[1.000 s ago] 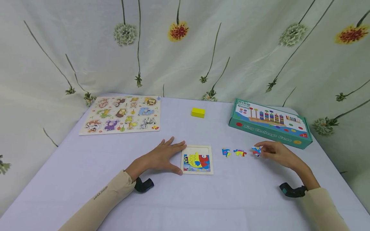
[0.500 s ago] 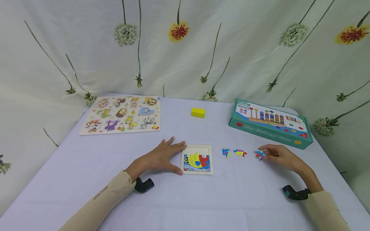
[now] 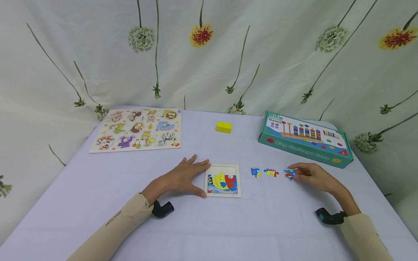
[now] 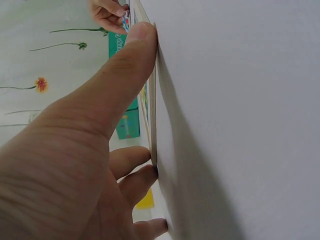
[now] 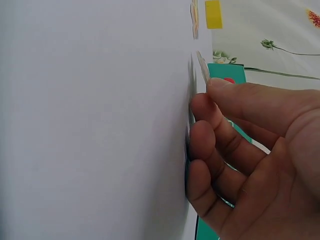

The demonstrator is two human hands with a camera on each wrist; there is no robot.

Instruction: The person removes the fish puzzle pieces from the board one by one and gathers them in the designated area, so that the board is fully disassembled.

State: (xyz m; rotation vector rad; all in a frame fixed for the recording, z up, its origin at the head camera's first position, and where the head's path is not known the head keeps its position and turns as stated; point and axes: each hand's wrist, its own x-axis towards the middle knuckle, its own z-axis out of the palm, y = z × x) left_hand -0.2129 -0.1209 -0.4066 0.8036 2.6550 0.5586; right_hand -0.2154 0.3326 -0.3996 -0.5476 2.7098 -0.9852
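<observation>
A square wooden puzzle tray (image 3: 223, 195) lies flat on the table, its lower part filled with a yellow, red and blue fish picture. My left hand (image 3: 184, 175) rests at its left side with fingers spread, the thumb and a fingertip touching the tray edge (image 4: 153, 110). To the right, my right hand (image 3: 315, 177) pinches a small blue and red puzzle piece (image 3: 289, 173) between thumb and finger. The right wrist view shows that piece (image 5: 203, 67) edge-on, tilted. Two loose puzzle pieces lie between: a blue-yellow one (image 3: 255, 172) and a yellow-red one (image 3: 271, 173).
An animal puzzle board (image 3: 135, 129) lies at the back left. A yellow block (image 3: 223, 127) sits at the back middle. Behind my right hand stands a green ring game box (image 3: 305, 139). A flowered cloth (image 3: 277, 54) hangs behind the white-covered table (image 3: 228, 228).
My right hand shifted slightly right with the pinched puzzle piece, then back left, and the piece's tilt changed. My left hand and the tray stayed in place.
</observation>
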